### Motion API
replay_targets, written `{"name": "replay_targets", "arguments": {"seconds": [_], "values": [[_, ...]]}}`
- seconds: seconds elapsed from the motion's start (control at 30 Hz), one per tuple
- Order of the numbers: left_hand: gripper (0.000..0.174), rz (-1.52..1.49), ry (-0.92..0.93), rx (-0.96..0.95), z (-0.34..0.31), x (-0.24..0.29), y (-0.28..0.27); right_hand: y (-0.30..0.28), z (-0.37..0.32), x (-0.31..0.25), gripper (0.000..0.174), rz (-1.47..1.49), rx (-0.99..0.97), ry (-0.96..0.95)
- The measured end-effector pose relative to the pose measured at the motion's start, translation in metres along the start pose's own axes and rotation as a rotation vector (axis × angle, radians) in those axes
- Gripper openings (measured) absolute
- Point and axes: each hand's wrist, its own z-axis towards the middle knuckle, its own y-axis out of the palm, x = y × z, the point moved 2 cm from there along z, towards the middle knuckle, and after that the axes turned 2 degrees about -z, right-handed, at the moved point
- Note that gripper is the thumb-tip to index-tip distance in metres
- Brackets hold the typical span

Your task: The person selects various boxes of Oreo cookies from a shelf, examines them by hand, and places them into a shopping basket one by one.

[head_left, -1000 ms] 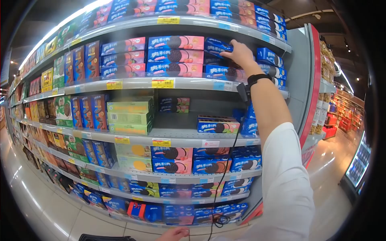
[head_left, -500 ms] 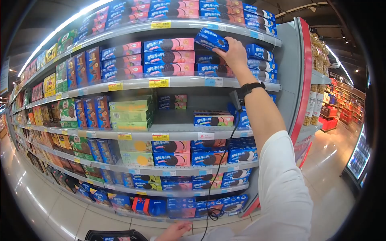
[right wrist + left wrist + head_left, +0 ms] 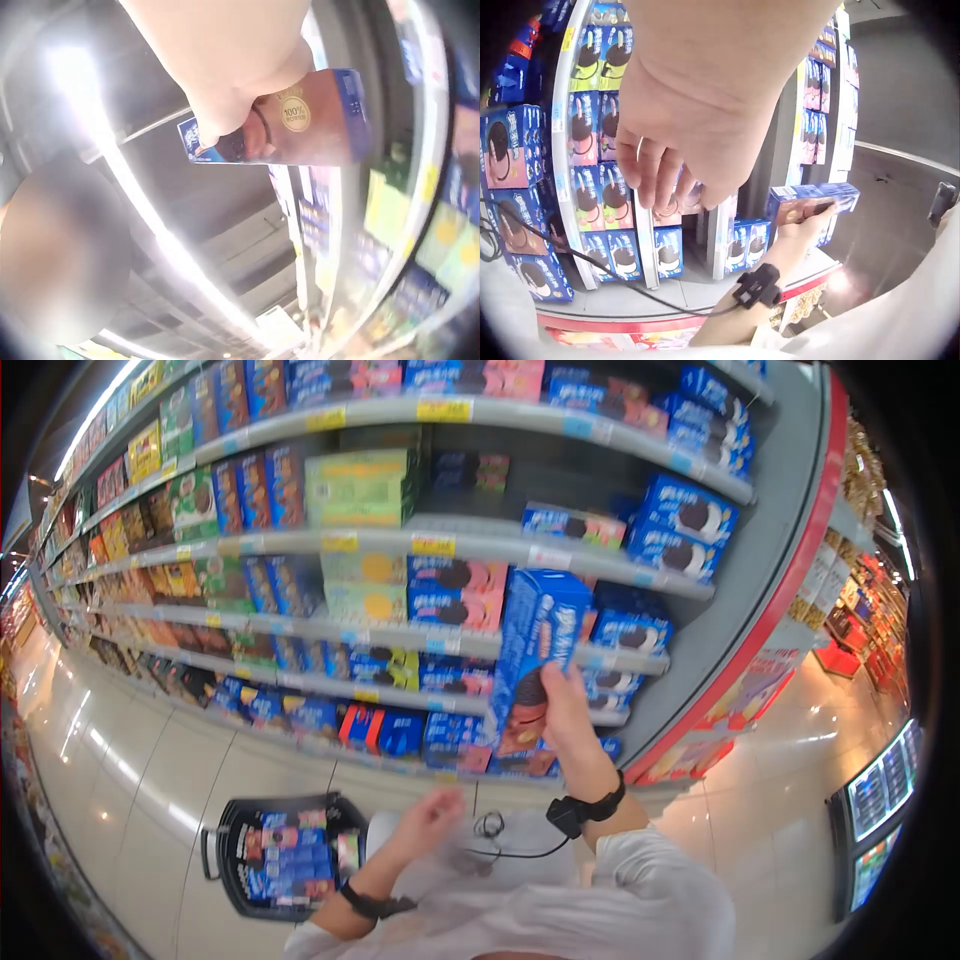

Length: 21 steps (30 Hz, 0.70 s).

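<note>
My right hand [image 3: 566,712] grips a long blue cookie box [image 3: 545,622] with a brown end and a dark cookie picture. The box is tilted nearly upright in front of the lower shelves, its thumb side facing me. In the right wrist view, fingers wrap the cookie box [image 3: 330,124] from above. My left hand [image 3: 432,825], blurred, hovers low near my body with loosely bent fingers and nothing in it. The left wrist view shows the same left hand [image 3: 686,142] in front of the shelves. Below and left of it on the floor is a black shopping basket [image 3: 233,870] containing several blue and pink boxes.
Shelves [image 3: 385,543] of blue, pink and green cookie boxes run across the front, ending at a red-edged panel [image 3: 787,620] on the right. A thin black cable [image 3: 520,853] trails by my right wrist. A lit cooler [image 3: 880,810] stands far right.
My right hand has pulled the cookie box off an upper shelf and brought it down toward me. The head view has tipped downward, and the basket and left hand show more fully.
</note>
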Motion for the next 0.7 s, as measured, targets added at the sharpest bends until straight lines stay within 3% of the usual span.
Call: {"name": "replay_targets", "arguments": {"seconds": [0.07, 0.17, 0.27, 0.37, 0.4, 0.57, 0.7], "values": [[0.033, -0.282, 0.069, 0.106, -0.007, 0.014, 0.0, 0.002, -0.031, 0.048, 0.039, 0.226, 0.016, 0.407], [0.035, -0.279, 0.07, 0.247, -0.015, 0.013, -0.008, 0.014, -0.059, 0.082, 0.036, 0.245, -0.018, 0.569], [0.039, -0.415, 0.126, 0.178, -0.021, 0.019, -0.01, 0.028, -0.075, 0.09, 0.039, 0.155, -0.012, 0.477], [0.045, -0.444, 0.124, 0.139, -0.024, 0.028, -0.004, 0.032, -0.08, 0.094, 0.041, 0.157, 0.014, 0.553], [0.053, -0.524, 0.048, 0.13, -0.025, 0.03, -0.004, 0.03, -0.081, 0.097, 0.042, 0.148, 0.012, 0.561], [0.054, -0.519, 0.009, 0.037, -0.03, 0.025, -0.006, 0.023, -0.058, 0.081, 0.046, 0.145, 0.038, 0.508], [0.055, -0.49, 0.057, -0.034, -0.036, 0.028, -0.008, 0.016, -0.037, 0.061, 0.048, 0.052, -0.026, 0.271]]}}
